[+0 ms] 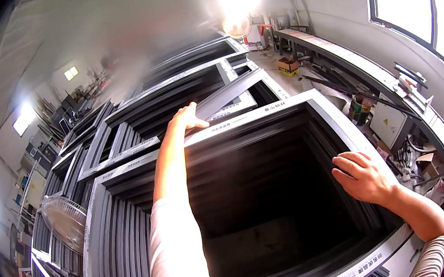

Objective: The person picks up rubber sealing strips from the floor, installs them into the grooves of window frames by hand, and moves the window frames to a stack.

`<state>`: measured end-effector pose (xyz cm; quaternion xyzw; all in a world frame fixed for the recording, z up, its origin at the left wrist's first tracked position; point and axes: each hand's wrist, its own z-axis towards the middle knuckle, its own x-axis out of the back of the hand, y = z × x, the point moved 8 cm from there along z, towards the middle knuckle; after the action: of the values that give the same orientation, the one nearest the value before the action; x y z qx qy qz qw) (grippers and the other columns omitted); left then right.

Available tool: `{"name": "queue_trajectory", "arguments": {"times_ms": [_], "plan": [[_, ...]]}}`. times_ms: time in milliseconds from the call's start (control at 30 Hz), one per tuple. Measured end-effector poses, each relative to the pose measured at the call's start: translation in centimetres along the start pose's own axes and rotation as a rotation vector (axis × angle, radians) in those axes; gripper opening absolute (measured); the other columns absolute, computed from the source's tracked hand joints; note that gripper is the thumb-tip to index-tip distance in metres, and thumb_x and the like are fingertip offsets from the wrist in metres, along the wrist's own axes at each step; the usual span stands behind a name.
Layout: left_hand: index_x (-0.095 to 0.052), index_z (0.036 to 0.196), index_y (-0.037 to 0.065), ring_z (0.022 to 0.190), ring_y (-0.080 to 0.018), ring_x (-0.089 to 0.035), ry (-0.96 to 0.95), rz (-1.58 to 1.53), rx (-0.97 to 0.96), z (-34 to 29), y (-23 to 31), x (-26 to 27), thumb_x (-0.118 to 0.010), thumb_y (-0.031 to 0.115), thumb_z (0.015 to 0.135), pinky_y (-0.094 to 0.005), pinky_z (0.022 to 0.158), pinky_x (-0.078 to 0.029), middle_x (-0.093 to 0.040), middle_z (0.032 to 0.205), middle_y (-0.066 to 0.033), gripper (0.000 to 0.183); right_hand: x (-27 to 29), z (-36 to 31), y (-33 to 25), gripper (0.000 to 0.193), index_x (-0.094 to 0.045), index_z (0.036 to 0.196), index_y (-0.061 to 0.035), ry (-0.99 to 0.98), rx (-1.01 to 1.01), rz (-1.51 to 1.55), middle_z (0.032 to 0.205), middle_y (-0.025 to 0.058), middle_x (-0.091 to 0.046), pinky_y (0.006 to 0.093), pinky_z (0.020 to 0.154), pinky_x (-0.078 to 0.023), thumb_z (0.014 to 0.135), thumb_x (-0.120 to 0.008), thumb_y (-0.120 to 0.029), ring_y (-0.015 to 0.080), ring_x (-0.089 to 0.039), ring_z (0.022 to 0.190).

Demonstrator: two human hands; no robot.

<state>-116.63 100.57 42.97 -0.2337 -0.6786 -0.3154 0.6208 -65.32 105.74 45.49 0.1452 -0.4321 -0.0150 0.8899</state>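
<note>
A large grey window frame lies on top of a deep stack of similar frames in front of me. My left hand reaches across to its far rail. Thumb and fingers close round the near end of a flat grey profile strip, which slants away to the right over the frames behind. On the right rail, my right hand curls over the inner edge, its fingers bent toward the dark opening. The undersides of both hands are hidden.
More stacked frames stand behind and to the left. A round fan with a wire guard is at the left; a lit lamp is at the back. Along the right wall runs a long bench, with a cardboard box and loose clutter nearby.
</note>
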Motion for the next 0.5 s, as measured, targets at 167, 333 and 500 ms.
{"name": "queue_trajectory", "arguments": {"times_ms": [167,333,500], "plan": [[-0.034,0.145,0.005,0.134,-0.0328,-0.043,-0.105,0.012,0.027,0.9,-1.1,-1.0,-0.089,0.052,0.053,-0.0446,0.11,-0.038,-0.047,0.142,-0.0207,0.118,-1.4,-0.1,0.4,0.027,-0.068,0.098,-0.004,-0.009,-0.035,0.077,0.113,0.0106,-0.062,0.0402,0.082,-0.052,0.071,-0.071,-0.006,0.0289,-0.061,0.103],[-0.029,0.15,0.01,0.138,-0.0321,-0.039,-0.151,0.052,0.051,1.7,-1.5,-1.3,-0.09,0.06,0.047,-0.0474,0.111,-0.036,-0.041,0.147,-0.0187,0.13,-2.1,0.4,0.2,0.023,-0.067,0.095,-0.0036,-0.067,-0.033,0.101,0.109,0.0095,-0.062,0.0388,0.078,-0.053,0.073,-0.072,-0.008,0.0263,-0.062,0.098],[-0.022,0.154,0.02,0.143,-0.0315,-0.03,-0.11,0.08,0.09,1.2,-0.6,-1.2,-0.084,0.073,0.04,-0.0569,0.113,-0.026,-0.035,0.153,-0.015,0.139,-2.9,-0.4,0.2,0.025,-0.067,0.097,-0.0038,-0.104,-0.024,0.112,0.11,0.0098,-0.062,0.0396,0.078,-0.053,0.072,-0.071,-0.007,0.028,-0.061,0.099]]}}
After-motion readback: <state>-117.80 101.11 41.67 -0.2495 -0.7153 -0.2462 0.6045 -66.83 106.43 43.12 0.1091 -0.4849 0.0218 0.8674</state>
